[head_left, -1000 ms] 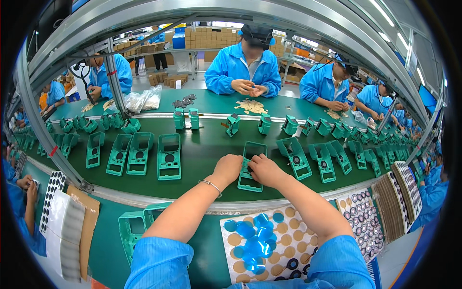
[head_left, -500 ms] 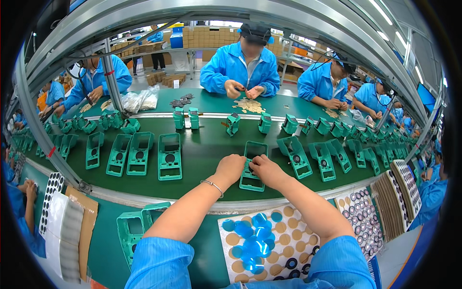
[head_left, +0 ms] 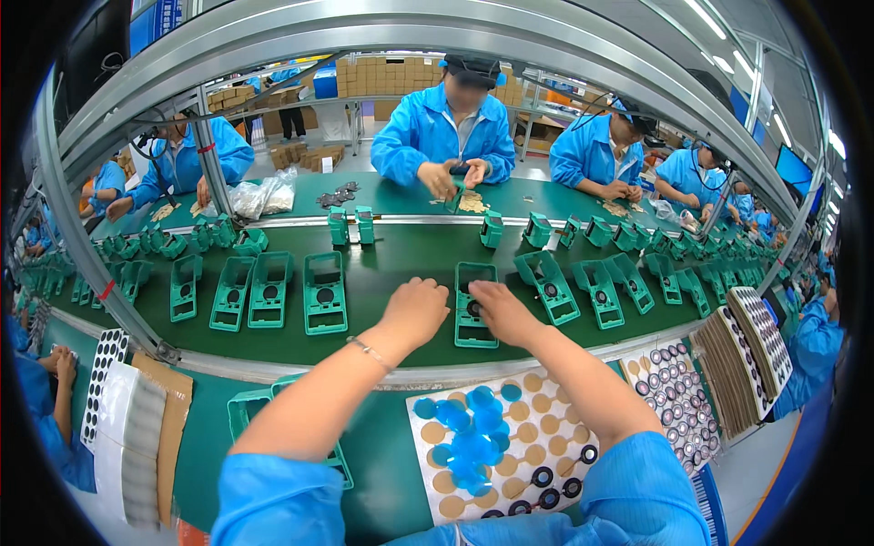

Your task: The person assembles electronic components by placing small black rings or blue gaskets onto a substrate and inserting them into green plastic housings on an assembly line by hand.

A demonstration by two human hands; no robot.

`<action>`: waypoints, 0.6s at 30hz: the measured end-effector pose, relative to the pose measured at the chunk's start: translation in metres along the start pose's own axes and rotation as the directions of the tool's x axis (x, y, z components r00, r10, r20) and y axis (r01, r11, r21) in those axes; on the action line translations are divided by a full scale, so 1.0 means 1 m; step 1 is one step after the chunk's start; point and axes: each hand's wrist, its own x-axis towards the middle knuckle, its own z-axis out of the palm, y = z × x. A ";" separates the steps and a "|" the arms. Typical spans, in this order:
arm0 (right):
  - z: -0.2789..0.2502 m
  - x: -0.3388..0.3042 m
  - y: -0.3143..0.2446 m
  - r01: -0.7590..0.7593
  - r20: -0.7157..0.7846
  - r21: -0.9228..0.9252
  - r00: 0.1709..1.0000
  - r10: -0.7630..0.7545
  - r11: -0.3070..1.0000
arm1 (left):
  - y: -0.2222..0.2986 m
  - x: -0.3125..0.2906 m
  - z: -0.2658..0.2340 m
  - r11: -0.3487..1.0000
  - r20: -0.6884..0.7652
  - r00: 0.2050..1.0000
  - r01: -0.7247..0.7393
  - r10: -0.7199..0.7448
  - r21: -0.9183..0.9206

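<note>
A green plastic housing point(head_left: 476, 338) with a round black disc inside lies on the dark green conveyor, between my hands. To its left, my left hand point(head_left: 415, 311) hovers with loosely bent fingers, apart from the housing; nothing shows in it. My right hand point(head_left: 503, 314) is at the housing's right side, fingers stretched over its upper part, with no object visible in them. Similar green housings point(head_left: 325, 296) stand in a row on either side. Below my forearms, a backing sheet point(head_left: 426, 496) carries tan round stickers, loose blue film discs point(head_left: 469, 437) and several black rings point(head_left: 548, 498).
Green housings point(head_left: 246, 409) sit on the near bench, partly behind my left forearm. A sheet of round parts point(head_left: 674, 400) and stacked sheets point(head_left: 728, 364) lie at right. A metal post point(head_left: 100, 227) rises at left. Across the conveyor, a co-worker point(head_left: 446, 136) holds a green part.
Both my hands have come off the housing and moved apart, the left one further left. The co-worker opposite now holds a green part, and one is gone from the far row.
</note>
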 end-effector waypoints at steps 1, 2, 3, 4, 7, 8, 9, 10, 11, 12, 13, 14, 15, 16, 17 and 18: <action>-0.011 0.001 -0.008 -0.028 -0.001 -0.026 1.000 0.028 0.999 | 0.002 -0.011 -0.017 0.998 -0.010 0.999 -0.043 0.044 0.041; -0.016 -0.001 -0.013 -0.028 0.004 -0.021 1.000 0.028 0.999 | 0.003 -0.024 -0.035 0.997 -0.024 0.997 -0.068 0.069 0.044; -0.020 -0.002 -0.019 -0.045 0.093 -0.005 0.995 0.045 0.999 | 0.003 -0.040 -0.054 0.995 -0.038 0.995 -0.089 0.091 0.052; -0.021 -0.005 -0.021 -0.067 0.183 0.007 0.981 0.064 0.998 | 0.004 -0.057 -0.070 0.995 -0.055 0.994 -0.088 0.091 0.051; -0.003 -0.017 -0.020 -0.107 0.144 -0.062 0.983 0.115 0.992 | 0.008 -0.114 -0.111 0.999 -0.082 0.995 -0.049 0.049 0.000; 0.000 -0.020 -0.022 -0.174 0.125 -0.099 0.975 0.186 0.980 | 0.007 -0.130 -0.117 0.999 -0.084 0.996 -0.019 0.017 -0.026; -0.004 -0.019 -0.032 -0.146 0.114 -0.087 0.981 0.156 0.985 | 0.006 -0.152 -0.125 0.999 -0.079 0.996 0.037 -0.038 -0.011; -0.009 -0.018 -0.039 -0.159 0.096 -0.090 0.981 0.168 0.983 | 0.006 -0.168 -0.130 0.996 -0.074 0.994 0.084 -0.084 -0.001; -0.002 -0.021 -0.039 -0.166 0.040 -0.084 0.985 0.170 0.983 | 0.005 -0.182 -0.133 0.993 -0.092 0.989 0.114 -0.112 0.016; 0.000 -0.024 -0.037 -0.177 -0.022 -0.086 0.984 0.176 0.980 | 0.004 -0.194 -0.134 0.991 -0.082 0.988 0.133 -0.130 0.027; 0.001 -0.025 -0.029 -0.168 -0.012 -0.093 0.986 0.168 0.981 | 0.003 -0.205 -0.133 0.984 -0.105 0.978 0.180 -0.178 0.012; 0.001 -0.024 -0.021 -0.162 -0.004 -0.105 0.987 0.163 0.981 | 0.004 -0.215 -0.132 0.975 -0.130 0.966 0.223 -0.222 -0.006; -0.005 -0.016 -0.018 -0.142 0.145 -0.184 0.975 0.169 0.973 | 0.006 -0.220 -0.129 0.971 -0.114 0.965 0.237 -0.237 -0.018; -0.010 -0.009 -0.016 -0.154 0.141 -0.186 0.973 0.182 0.970 | 0.013 -0.225 -0.127 0.974 -0.108 0.968 0.226 -0.227 -0.020; -0.014 0.000 -0.015 -0.182 0.184 -0.176 0.959 0.214 0.967 | 0.019 -0.228 -0.123 0.974 -0.085 0.970 0.226 -0.227 -0.023; -0.017 -0.001 -0.015 -0.218 0.236 -0.171 0.938 0.254 0.961 | 0.028 -0.233 -0.118 0.974 -0.053 0.973 0.224 -0.225 -0.037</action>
